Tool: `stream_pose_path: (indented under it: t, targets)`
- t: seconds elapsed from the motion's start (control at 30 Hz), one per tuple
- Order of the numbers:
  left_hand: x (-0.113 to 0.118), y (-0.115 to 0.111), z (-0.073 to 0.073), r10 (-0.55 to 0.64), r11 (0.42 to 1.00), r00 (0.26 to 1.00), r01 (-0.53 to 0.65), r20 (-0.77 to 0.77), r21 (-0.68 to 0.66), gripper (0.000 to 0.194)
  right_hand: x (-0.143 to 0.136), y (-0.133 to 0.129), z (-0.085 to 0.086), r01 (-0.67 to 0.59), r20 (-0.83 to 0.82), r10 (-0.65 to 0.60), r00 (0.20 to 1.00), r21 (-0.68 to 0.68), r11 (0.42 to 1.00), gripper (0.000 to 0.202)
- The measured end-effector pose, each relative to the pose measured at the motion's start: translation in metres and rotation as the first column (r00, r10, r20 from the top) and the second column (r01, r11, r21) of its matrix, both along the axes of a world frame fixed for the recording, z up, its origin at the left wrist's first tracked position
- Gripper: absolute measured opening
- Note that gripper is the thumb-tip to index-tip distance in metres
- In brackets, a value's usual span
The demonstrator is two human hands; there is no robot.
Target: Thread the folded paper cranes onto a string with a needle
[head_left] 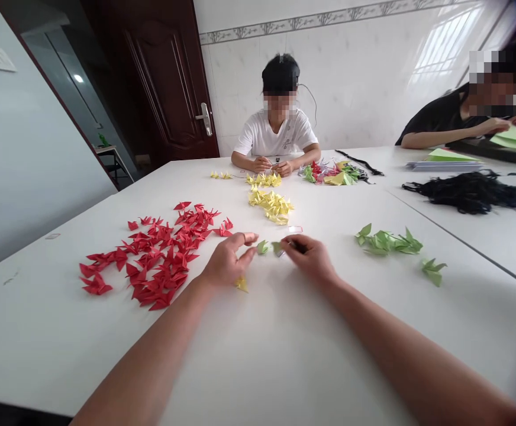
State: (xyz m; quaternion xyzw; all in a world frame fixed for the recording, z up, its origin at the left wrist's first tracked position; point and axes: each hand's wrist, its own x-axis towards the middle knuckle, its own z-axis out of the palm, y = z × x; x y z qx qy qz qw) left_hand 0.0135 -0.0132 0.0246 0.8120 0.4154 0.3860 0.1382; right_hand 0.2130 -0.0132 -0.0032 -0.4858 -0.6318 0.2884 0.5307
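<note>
White tabletop as the surface (249,361), with a tiled wall (351,77) behind. Red paper birds (164,260) serve as landmark: folding appears complete, and the pieces lie loose. Right of them, the left hand (226,260) is curved narrowly beside a first green piece (262,247); whether it grips cannot be told. Farther right of them, the right hand (313,260) pinches a second green piece (277,247), apart from the first. Both pieces are small, pale and angular; their completeness is unclear. Well right of the landmark, a green cluster (386,242) shows pointed, seemingly finished folds, also ungathered.
</note>
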Motion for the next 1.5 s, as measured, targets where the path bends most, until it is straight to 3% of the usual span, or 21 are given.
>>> stream_pose_path:
  t: [0.07, 0.13, 0.17, 0.27, 0.4, 0.53, 0.63, 0.7, 0.77, 0.83, 0.93, 1.03, 1.2, 1.5]
  targets:
    - [-0.007, 0.007, -0.003, 0.076, 0.996, 0.996, -0.075, 0.035, -0.041, 0.025, 0.023, 0.007, 0.001, 0.29, 0.021, -0.292, 0.956, 0.048, 0.956, 0.029]
    - [-0.012, 0.013, -0.007, 0.102, 0.984, 0.994, -0.094, 0.047, -0.148, 0.027, 0.05, 0.012, 0.002, 0.575, 0.138, -0.581, 0.802, 0.086, 0.814, 0.031]
    - [-0.014, 0.015, -0.009, 0.097, 0.973, 0.994, -0.084, 0.053, -0.215, 0.028, 0.064, 0.014, 0.003, 0.65, 0.228, -0.657, 0.719, 0.113, 0.751, 0.03]
    - [-0.01, 0.021, -0.013, 0.064, 0.93, 0.991, -0.016, 0.119, -0.368, 0.034, 0.094, 0.013, 0.006, 0.758, 0.424, -0.722, 0.546, 0.117, 0.642, 0.028]
    - [0.005, 0.026, -0.016, 0.035, 0.909, 0.992, 0.019, 0.121, -0.417, 0.05, 0.105, 0.01, 0.008, 0.804, 0.498, -0.72, 0.484, 0.072, 0.59, 0.038]
    - [0.016, 0.03, -0.02, 0.013, 0.917, 0.995, 0.026, 0.095, -0.398, 0.047, 0.091, 0.011, 0.011, 0.759, 0.445, -0.721, 0.531, 0.127, 0.638, 0.045]
    - [0.013, 0.028, -0.022, 0.052, 0.914, 0.976, 0.04, 0.214, -0.403, 0.043, 0.064, 0.005, 0.013, 0.654, 0.373, -0.661, 0.652, 0.164, 0.738, 0.046]
    - [0.008, 0.024, -0.022, 0.074, 0.901, 0.942, 0.078, 0.328, -0.426, 0.046, 0.039, -0.003, 0.014, 0.521, 0.329, -0.553, 0.766, 0.188, 0.833, 0.042]
    - [0.003, 0.018, -0.022, 0.062, 0.879, 0.9, 0.155, 0.431, -0.452, 0.048, 0.012, -0.014, 0.015, 0.306, 0.31, -0.357, 0.881, 0.204, 0.93, 0.036]
    - [0.001, 0.013, -0.022, 0.035, 0.849, 0.865, 0.238, 0.5, -0.472, 0.048, -0.01, -0.025, 0.014, 0.105, 0.327, -0.163, 0.931, 0.187, 0.977, 0.03]
    - [0.001, 0.009, -0.021, 0.0, 0.811, 0.848, 0.31, 0.53, -0.495, 0.048, -0.026, -0.032, 0.011, -0.034, 0.394, -0.008, 0.919, 0.098, 0.995, 0.027]
    - [0.002, 0.01, -0.021, -0.012, 0.799, 0.849, 0.325, 0.527, -0.506, 0.048, -0.024, -0.029, 0.007, -0.063, 0.444, 0.052, 0.894, 0.009, 0.998, 0.028]
    - [0.001, 0.012, -0.019, -0.017, 0.785, 0.844, 0.343, 0.536, -0.516, 0.049, -0.016, -0.021, 0.002, -0.028, 0.439, 0.064, 0.896, -0.087, 0.996, 0.035]
    - [0.007, 0.011, -0.024, -0.104, 0.75, 0.838, 0.419, 0.535, -0.511, 0.048, -0.018, -0.023, 0.003, -0.051, 0.53, 0.069, 0.845, -0.047, 0.998, 0.03]
